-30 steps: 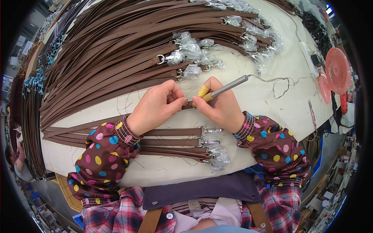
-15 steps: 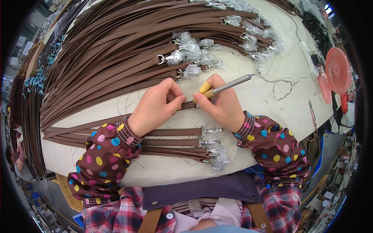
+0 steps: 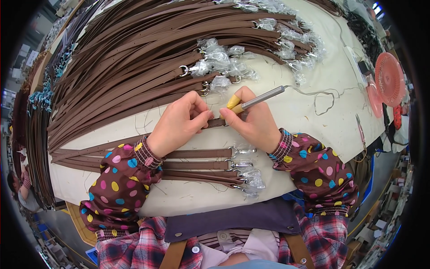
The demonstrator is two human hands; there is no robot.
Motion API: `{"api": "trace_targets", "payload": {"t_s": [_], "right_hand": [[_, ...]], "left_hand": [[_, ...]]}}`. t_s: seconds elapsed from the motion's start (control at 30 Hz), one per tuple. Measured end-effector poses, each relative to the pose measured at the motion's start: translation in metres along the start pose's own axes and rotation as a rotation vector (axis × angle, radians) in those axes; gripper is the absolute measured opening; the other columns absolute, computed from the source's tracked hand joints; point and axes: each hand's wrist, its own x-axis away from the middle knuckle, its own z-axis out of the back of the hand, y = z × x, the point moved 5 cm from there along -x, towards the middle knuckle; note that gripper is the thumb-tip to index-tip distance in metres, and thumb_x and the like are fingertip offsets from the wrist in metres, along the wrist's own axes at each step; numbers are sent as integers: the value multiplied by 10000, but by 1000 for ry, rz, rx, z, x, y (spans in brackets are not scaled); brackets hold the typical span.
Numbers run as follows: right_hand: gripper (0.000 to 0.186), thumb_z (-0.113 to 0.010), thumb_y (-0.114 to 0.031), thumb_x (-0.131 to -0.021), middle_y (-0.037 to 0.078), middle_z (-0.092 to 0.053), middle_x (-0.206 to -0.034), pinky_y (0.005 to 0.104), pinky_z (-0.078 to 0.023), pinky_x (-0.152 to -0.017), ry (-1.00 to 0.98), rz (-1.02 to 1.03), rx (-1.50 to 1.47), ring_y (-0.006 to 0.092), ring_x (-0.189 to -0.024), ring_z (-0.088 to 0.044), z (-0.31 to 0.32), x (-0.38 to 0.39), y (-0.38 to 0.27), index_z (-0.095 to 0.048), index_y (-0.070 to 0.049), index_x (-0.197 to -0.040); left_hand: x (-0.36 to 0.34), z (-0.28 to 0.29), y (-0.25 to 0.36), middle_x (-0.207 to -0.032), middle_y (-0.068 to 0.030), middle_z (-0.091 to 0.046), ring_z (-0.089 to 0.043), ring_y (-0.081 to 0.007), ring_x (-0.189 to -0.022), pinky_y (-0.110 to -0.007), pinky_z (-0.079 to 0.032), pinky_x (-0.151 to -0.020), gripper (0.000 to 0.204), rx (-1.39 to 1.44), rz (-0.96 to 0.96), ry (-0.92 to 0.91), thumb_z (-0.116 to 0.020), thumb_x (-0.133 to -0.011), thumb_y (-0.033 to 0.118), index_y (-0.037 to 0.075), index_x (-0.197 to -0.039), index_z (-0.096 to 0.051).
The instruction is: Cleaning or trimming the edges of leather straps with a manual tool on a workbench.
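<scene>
My right hand grips a corded soldering iron with a grey metallic handle and pale front end. A yellow cover wraps one of its fingertips. The iron's tip is hidden behind the fingers, close to the end of a brown strap. Over that same strap, my left hand is closed in a pinch, thumb against forefinger. What lies between those fingertips is too small to make out. The strap runs leftward beneath the left hand, and its metal end fitting is partly covered by my right hand.
Many brown straps with plastic-wrapped metal clasps lie across the far side. Several more straps lie nearer me. The iron's cord trails right, towards a pink fan. Tweezers rest near the table's right edge.
My right hand and the iron have shifted slightly left, nearer my left hand. My left hand keeps its pinch over the strap.
</scene>
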Motion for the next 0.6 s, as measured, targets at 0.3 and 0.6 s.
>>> {"api": "trace_targets", "payload": {"t_s": [0.3, 0.6], "right_hand": [[256, -662, -167, -844, 86, -585, -659, 276, -444, -511, 53, 67, 5, 153, -553, -570, 0, 0, 2, -452, -21, -855], [257, -664, -166, -843, 88, -584, -658, 275, -443, -508, 53, 58, 7, 157, -549, -567, 0, 0, 0, -455, -19, -870]], "left_hand": [[0, 0, -1, -740, -36, -597, -595, -80, -650, -218, -475, -546, 168, -12, 5, -6, -615, -878, 112, 1, -852, -492], [1, 0, 0, -743, -34, -595, -595, -77, -653, -213, -475, -544, 169, 14, 12, 4, -613, -883, 118, 4, -857, -492]]}}
